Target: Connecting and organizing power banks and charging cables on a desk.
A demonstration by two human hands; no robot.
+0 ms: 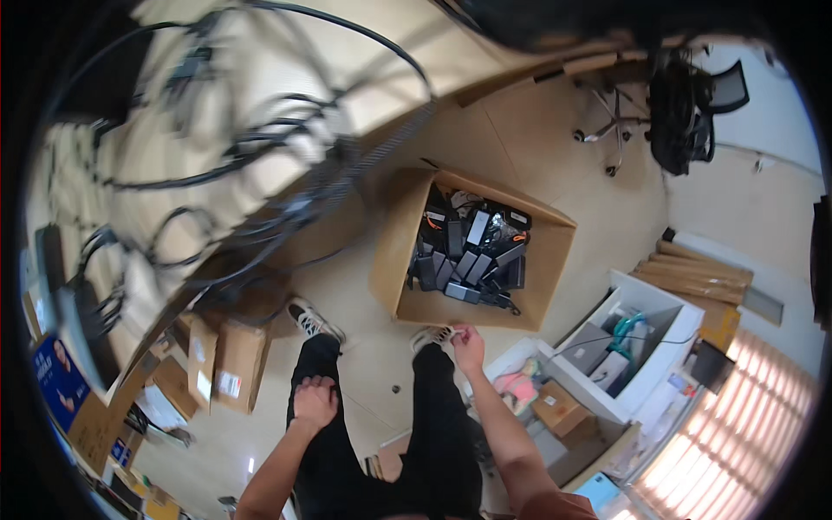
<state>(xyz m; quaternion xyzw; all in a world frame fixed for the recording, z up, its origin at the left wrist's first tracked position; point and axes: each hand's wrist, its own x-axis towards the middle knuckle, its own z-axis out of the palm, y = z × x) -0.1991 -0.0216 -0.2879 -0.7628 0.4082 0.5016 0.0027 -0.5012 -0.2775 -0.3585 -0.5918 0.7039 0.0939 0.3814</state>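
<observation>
My left hand (pixel 315 401) rests on my left leg near the knee, its fingers laid over the black trousers, holding nothing. Just outside the near rim of a large open cardboard box (pixel 555 269) is my right hand (pixel 469 350), thumb and fingers drawn together. What lies between those fingertips is too small to make out, and whether they touch the rim is unclear. Inside the box is a heap of black and grey power adapters (pixel 477 227) with cables, some with orange parts. My shoes (pixel 316 321) stand on the floor close to the box.
Black cables (pixel 295 139) lie in coils on a pale table (pixel 364 35) at upper left. White drawers (pixel 667 351) with grey boxes and a teal cord stand at right. Small cartons (pixel 238 364) sit at left. An office chair (pixel 685 113) is at far right.
</observation>
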